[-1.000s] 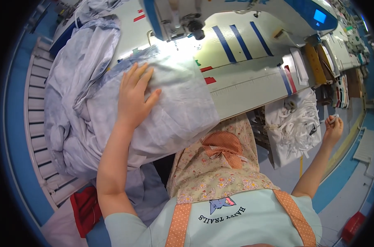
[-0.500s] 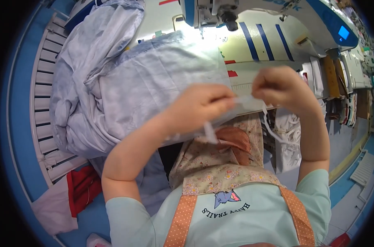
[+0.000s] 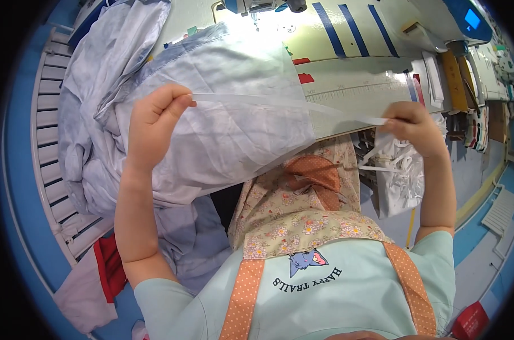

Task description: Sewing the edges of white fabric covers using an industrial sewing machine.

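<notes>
The left hand (image 3: 155, 122) and right hand (image 3: 412, 127) have drawn apart over the pale blue fabric (image 3: 223, 130), and the white strip (image 3: 285, 105) now stretches taut between them.

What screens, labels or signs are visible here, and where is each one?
Small screen: far right on the blue machine housing, a glowing blue rectangle.
Red tape labels: on the pale sewing table beyond the light blue fabric, small rectangles.
Red tag: lower right on the floor, white print.

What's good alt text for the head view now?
Seen from above, a person's left hand and right hand stretch a thin white strip taut between them over pale blue fabric heaped on a sewing table. A floral apron covers their lap.
</notes>
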Tool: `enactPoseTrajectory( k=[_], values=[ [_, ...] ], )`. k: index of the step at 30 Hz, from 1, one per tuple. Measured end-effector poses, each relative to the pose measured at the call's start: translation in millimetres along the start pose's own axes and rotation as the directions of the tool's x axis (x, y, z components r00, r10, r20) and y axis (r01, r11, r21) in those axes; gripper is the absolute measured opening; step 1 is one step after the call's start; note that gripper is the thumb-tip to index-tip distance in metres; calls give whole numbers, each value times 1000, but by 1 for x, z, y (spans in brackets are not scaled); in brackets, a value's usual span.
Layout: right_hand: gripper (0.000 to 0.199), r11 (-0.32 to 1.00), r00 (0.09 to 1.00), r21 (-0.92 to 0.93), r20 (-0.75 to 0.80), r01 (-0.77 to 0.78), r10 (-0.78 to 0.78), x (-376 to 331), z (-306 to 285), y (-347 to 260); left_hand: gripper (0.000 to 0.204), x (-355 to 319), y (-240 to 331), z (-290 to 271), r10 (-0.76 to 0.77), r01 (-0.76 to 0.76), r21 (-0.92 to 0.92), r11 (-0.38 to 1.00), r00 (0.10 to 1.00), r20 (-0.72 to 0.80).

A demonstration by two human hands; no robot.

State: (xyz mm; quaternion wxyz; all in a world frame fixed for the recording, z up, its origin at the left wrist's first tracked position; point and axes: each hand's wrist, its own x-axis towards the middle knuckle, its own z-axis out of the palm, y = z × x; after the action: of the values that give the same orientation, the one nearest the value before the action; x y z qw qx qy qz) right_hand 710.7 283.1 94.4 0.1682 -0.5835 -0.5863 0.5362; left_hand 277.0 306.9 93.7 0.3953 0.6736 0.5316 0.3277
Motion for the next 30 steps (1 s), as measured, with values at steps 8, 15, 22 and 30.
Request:
enactPoseTrajectory(
  k=[8,15,22,30],
  values=[
    [15,890,769,-224,-610,-398,190,-90,-133,114,10,-32,10,-21,-79,69,247,967,996,30],
    [48,868,756,-412,-464,278,-463,-48,-22,14,7,-14,66,49,290,-350,148,925,902,319],
    [51,894,915,434,307,110,-262,54,82,-64,8,20,58,77,239,-297,163,941,923,302],
    [9,883,876,-279,-199,378,-439,144,35,-70,25,105,5,47,105,-135,507,851,991,87]
  ],
)
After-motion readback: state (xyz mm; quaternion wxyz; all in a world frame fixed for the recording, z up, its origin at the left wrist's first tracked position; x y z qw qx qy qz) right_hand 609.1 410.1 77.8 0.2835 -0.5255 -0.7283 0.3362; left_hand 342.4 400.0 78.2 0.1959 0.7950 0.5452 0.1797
